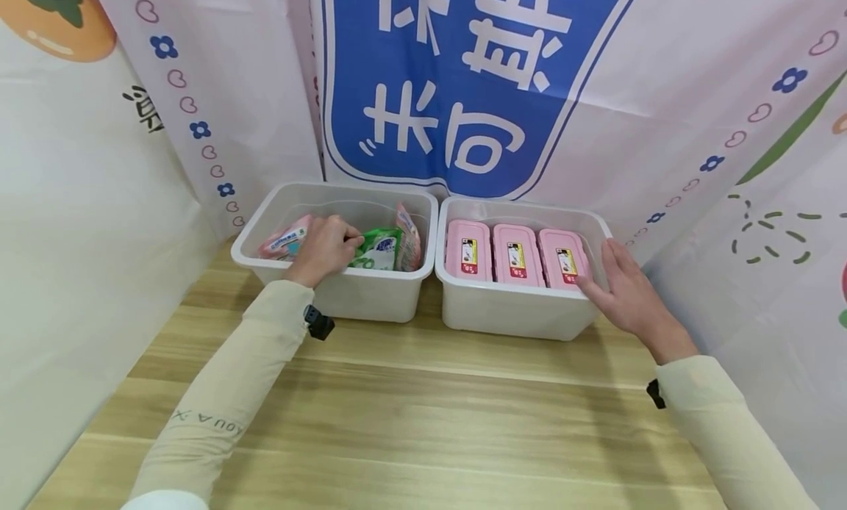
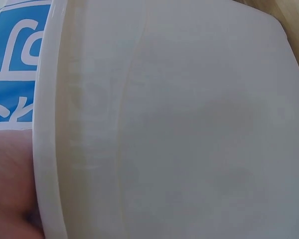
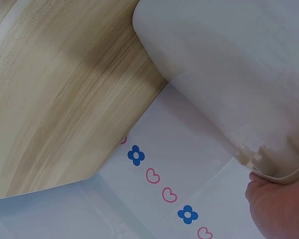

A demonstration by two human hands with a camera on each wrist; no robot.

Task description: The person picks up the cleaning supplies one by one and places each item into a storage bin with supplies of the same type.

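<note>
In the head view my left hand [image 1: 326, 247] reaches over the front rim of the left white bin [image 1: 351, 293], its curled fingers pinching the left side of a green packet [image 1: 379, 250]. Pink packets [image 1: 286, 239] lie on both sides of it, one partly behind the hand. My right hand [image 1: 629, 293] rests on the right front corner of the right white bin [image 1: 509, 311], fingers fairly straight along the rim and thumb over the front edge. Inside that bin stand three pink boxes [image 1: 518, 254] with labels. The left wrist view mostly shows bin wall [image 2: 189, 124], hiding the fingertips.
Both bins stand side by side on a wood-grain table [image 1: 397, 422], against a printed cloth backdrop [image 1: 629, 142] with a blue sign. White cloth walls [image 1: 73, 253] close in the left and right sides.
</note>
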